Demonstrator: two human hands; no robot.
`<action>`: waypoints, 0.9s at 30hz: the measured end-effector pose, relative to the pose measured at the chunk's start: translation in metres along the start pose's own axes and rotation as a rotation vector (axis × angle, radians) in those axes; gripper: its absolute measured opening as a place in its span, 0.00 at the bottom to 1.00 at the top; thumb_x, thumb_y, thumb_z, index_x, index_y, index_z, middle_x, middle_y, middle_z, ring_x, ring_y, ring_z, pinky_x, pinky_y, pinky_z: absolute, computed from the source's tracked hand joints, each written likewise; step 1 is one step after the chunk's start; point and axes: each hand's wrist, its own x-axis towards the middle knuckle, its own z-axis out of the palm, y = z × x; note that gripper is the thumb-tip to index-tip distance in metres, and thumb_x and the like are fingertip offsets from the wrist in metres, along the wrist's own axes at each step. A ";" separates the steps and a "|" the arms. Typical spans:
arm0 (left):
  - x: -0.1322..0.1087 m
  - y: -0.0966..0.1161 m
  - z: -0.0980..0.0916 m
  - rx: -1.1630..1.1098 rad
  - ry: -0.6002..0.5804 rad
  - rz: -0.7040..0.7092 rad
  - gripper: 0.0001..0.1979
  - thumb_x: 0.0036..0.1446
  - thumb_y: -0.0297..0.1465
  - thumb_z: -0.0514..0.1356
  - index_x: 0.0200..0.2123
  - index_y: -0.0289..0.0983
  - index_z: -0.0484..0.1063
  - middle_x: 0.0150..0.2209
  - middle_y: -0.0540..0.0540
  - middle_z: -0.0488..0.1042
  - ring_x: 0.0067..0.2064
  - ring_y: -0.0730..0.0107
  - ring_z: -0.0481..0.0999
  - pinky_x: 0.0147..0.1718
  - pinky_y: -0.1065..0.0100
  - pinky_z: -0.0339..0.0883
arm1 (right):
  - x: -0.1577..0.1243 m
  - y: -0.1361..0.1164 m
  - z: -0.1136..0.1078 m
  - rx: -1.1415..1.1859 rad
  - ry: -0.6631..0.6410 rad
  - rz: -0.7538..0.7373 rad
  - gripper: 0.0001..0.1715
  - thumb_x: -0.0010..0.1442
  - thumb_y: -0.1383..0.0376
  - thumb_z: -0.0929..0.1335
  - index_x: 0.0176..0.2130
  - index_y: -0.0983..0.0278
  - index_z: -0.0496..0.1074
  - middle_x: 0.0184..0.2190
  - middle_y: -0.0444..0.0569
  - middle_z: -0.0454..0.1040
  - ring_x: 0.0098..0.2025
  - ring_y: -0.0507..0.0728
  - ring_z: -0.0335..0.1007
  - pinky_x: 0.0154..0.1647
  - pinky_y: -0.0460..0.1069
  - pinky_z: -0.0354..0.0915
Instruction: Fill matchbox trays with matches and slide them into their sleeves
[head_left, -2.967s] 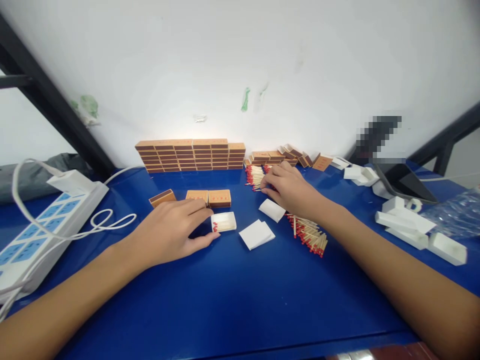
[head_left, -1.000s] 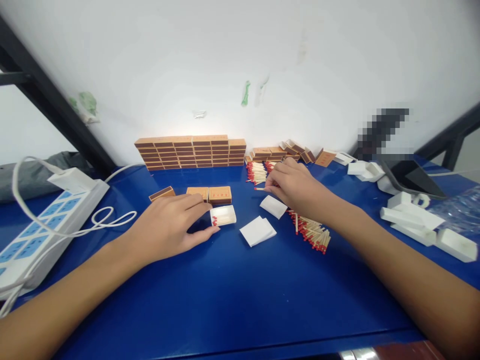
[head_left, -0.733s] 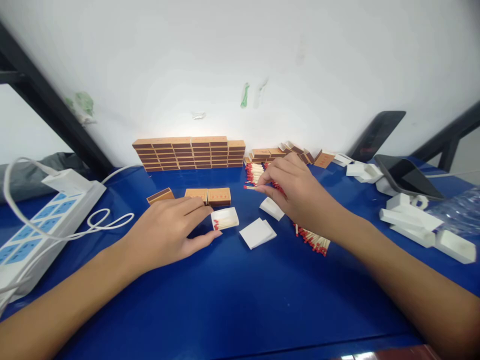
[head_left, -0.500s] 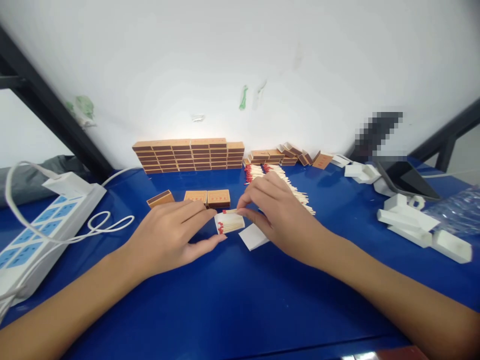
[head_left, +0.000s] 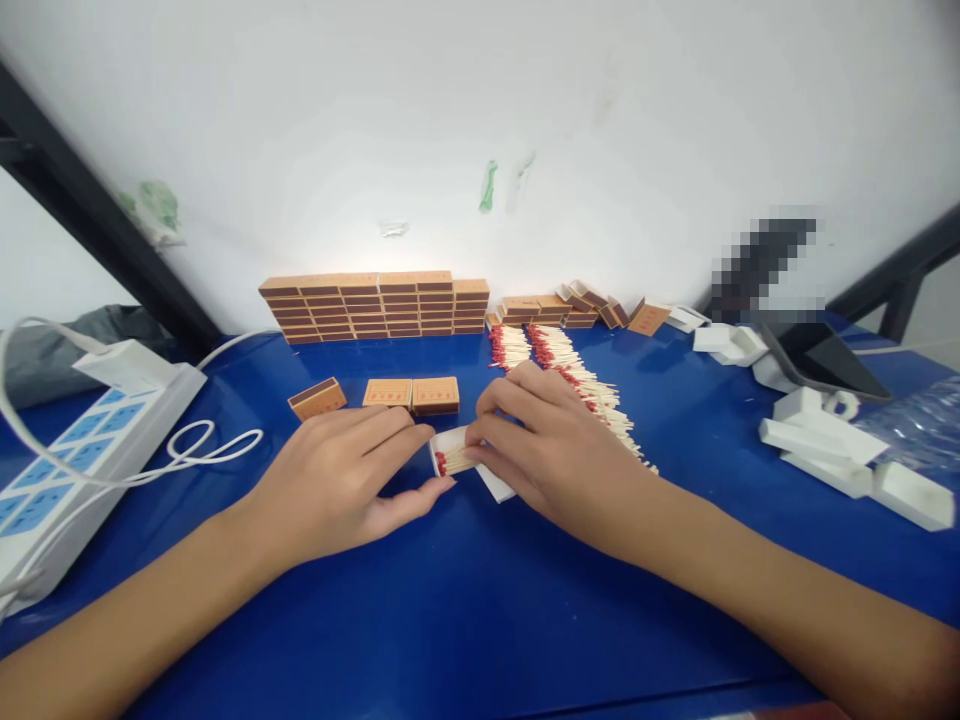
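My left hand (head_left: 341,480) grips the left end of a small white matchbox tray (head_left: 450,439) between thumb and fingers. Matches (head_left: 451,461) lie inside it, red heads toward the left hand. Over the tray's right end, the fingers of my right hand (head_left: 551,445) are pinched together on the matches, hiding their tail ends. A second white piece (head_left: 496,487), flat-looking, lies partly under my right hand. Behind that hand spread loose matches (head_left: 589,385) in rows on the blue table (head_left: 480,600).
Orange matchboxes (head_left: 375,305) are stacked against the wall. Two matchboxes (head_left: 412,395) and a tilted one (head_left: 319,398) lie nearer. Sleeves (head_left: 592,300) lie at the back. White trays (head_left: 825,435) and a dark-screened device (head_left: 825,358) are right; a power strip (head_left: 97,470) is left.
My right hand has lowered from above the tray's upper edge into it, and the match it held is now down among the others. My left hand keeps its grip.
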 end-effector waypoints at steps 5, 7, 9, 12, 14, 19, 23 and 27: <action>0.000 -0.002 0.000 0.039 -0.027 -0.017 0.11 0.68 0.37 0.66 0.44 0.34 0.77 0.35 0.46 0.82 0.32 0.63 0.83 0.30 0.62 0.75 | -0.004 0.045 -0.003 0.038 0.065 0.132 0.11 0.74 0.64 0.66 0.41 0.61 0.78 0.39 0.54 0.77 0.45 0.63 0.65 0.50 0.59 0.63; 0.000 -0.003 0.000 0.052 -0.035 -0.019 0.11 0.68 0.38 0.66 0.43 0.34 0.78 0.36 0.45 0.83 0.33 0.62 0.83 0.30 0.61 0.75 | -0.009 0.071 0.001 -0.022 0.053 0.213 0.10 0.73 0.64 0.67 0.43 0.61 0.79 0.41 0.55 0.77 0.47 0.64 0.65 0.51 0.61 0.62; 0.000 -0.004 0.000 0.059 -0.036 -0.021 0.11 0.68 0.38 0.66 0.42 0.35 0.78 0.36 0.45 0.83 0.34 0.62 0.84 0.31 0.62 0.74 | -0.015 0.092 0.006 -0.069 0.015 0.263 0.09 0.72 0.64 0.68 0.44 0.60 0.80 0.42 0.56 0.77 0.48 0.66 0.65 0.52 0.62 0.61; 0.000 -0.006 -0.001 0.056 -0.034 -0.027 0.11 0.68 0.38 0.66 0.41 0.35 0.78 0.36 0.45 0.83 0.33 0.62 0.84 0.31 0.63 0.73 | -0.020 0.108 0.015 -0.074 -0.063 0.290 0.08 0.70 0.63 0.69 0.44 0.60 0.80 0.44 0.56 0.77 0.50 0.67 0.64 0.52 0.62 0.61; 0.000 -0.006 -0.002 0.062 -0.029 -0.027 0.11 0.68 0.38 0.66 0.40 0.35 0.77 0.35 0.46 0.83 0.33 0.62 0.83 0.30 0.62 0.72 | -0.020 0.109 0.018 -0.061 -0.087 0.289 0.07 0.70 0.64 0.69 0.42 0.60 0.80 0.43 0.56 0.77 0.49 0.66 0.64 0.51 0.61 0.61; 0.001 -0.007 -0.003 0.083 -0.022 -0.013 0.11 0.68 0.38 0.66 0.39 0.35 0.77 0.33 0.47 0.81 0.31 0.64 0.81 0.29 0.62 0.70 | -0.018 0.106 0.022 -0.083 -0.102 0.292 0.08 0.69 0.63 0.69 0.44 0.62 0.79 0.43 0.57 0.76 0.49 0.67 0.63 0.49 0.60 0.61; 0.001 -0.008 -0.002 0.077 -0.026 -0.014 0.11 0.68 0.37 0.65 0.40 0.35 0.78 0.35 0.46 0.83 0.33 0.62 0.83 0.30 0.62 0.71 | -0.019 0.107 0.026 -0.102 -0.092 0.294 0.08 0.70 0.63 0.68 0.42 0.61 0.78 0.42 0.57 0.76 0.49 0.67 0.62 0.48 0.60 0.60; 0.000 -0.008 -0.001 0.068 -0.030 -0.026 0.11 0.68 0.38 0.65 0.40 0.35 0.78 0.35 0.45 0.83 0.33 0.62 0.83 0.30 0.62 0.72 | -0.019 0.107 0.027 -0.108 -0.097 0.307 0.06 0.69 0.65 0.69 0.40 0.62 0.77 0.42 0.56 0.76 0.49 0.66 0.63 0.48 0.60 0.60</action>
